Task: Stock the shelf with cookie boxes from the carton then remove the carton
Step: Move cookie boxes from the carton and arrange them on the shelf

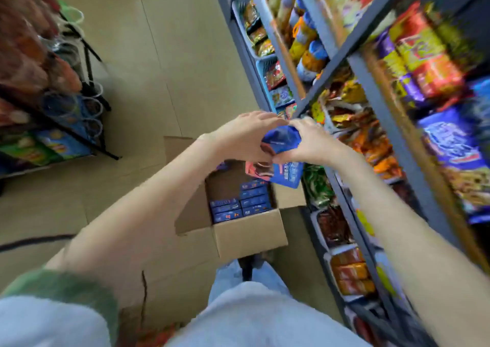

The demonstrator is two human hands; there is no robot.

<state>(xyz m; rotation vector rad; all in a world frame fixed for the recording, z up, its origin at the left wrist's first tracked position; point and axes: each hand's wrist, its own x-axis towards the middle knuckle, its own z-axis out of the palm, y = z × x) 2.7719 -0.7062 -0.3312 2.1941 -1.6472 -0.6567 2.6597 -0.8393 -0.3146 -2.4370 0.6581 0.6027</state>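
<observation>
Head cam has the left hand [246, 133] and right hand [310, 144] squeezed together around a small bunch of cookie boxes [282, 145], fingers curled over them, held up above the carton [249, 238] and close to the shelf [342, 55] beside it. They look like light, stiff, slightly slick cardboard, so I'd clamp the stack from both ends. More blue boxes [238, 205] sit in rows inside the carton.

No text you can read: the white print on the cookie box [287, 173] above the carton [249, 230] is smeared, and the packets [448, 140] right of the carton blur too.
</observation>
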